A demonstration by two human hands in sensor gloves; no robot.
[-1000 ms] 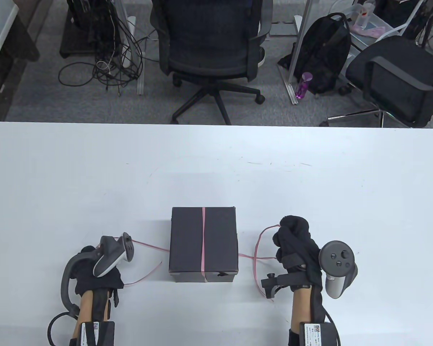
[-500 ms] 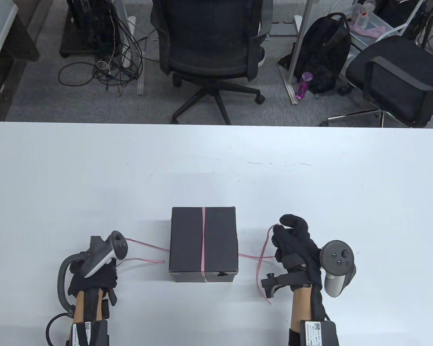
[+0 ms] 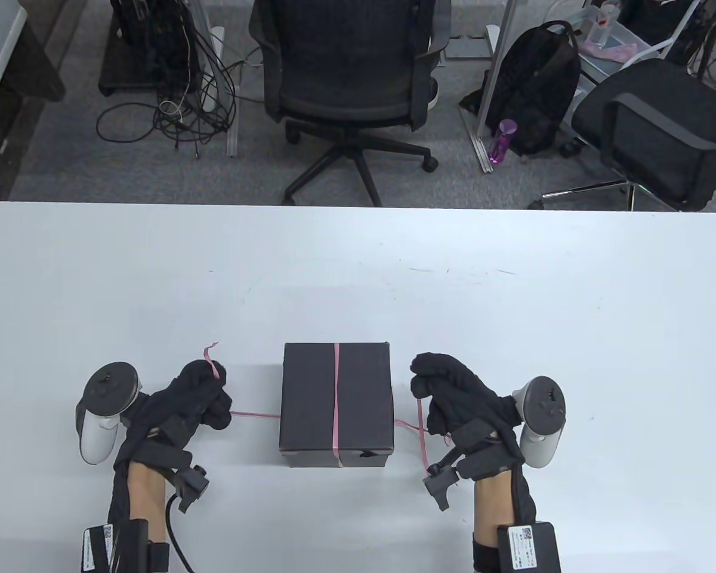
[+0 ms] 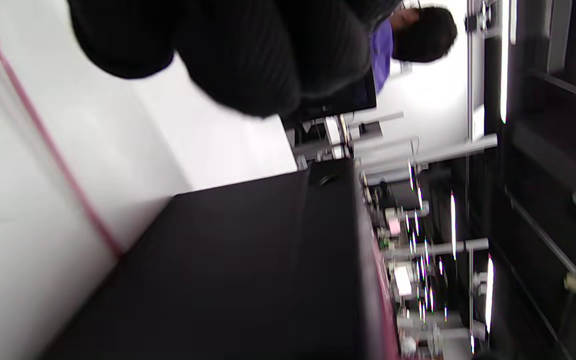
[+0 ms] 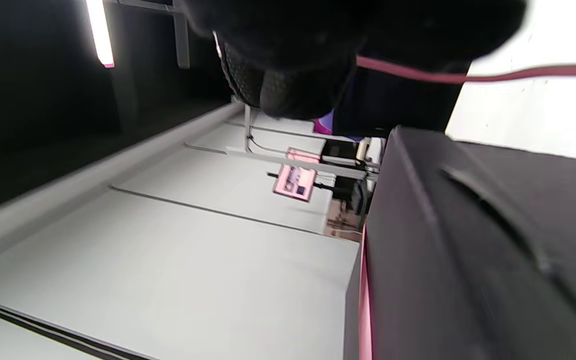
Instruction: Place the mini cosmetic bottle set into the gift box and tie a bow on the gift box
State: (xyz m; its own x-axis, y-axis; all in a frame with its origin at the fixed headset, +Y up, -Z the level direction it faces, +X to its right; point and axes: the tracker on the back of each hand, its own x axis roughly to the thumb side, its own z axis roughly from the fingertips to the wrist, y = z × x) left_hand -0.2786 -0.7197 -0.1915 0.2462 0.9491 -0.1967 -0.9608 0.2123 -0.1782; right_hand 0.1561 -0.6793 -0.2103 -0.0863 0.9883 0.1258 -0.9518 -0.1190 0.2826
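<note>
A closed black gift box stands near the table's front edge, with a thin pink ribbon running front to back over its lid. The ribbon's ends come out sideways from under the box. My left hand is just left of the box and grips the left ribbon end, whose tip sticks up past the fingers. My right hand is just right of the box and holds the right ribbon end. The box side and ribbon fill the left wrist view; the ribbon passes under my right fingers. No bottles show.
The white table stretches wide behind and beside the box. Beyond its far edge stand two office chairs, a black backpack with a purple bottle, and a tangle of cables on the floor.
Both hands moved in toward the box. The left hand turned over and gathered its ribbon end up tight; the right hand drew its loose loop in closer to the box.
</note>
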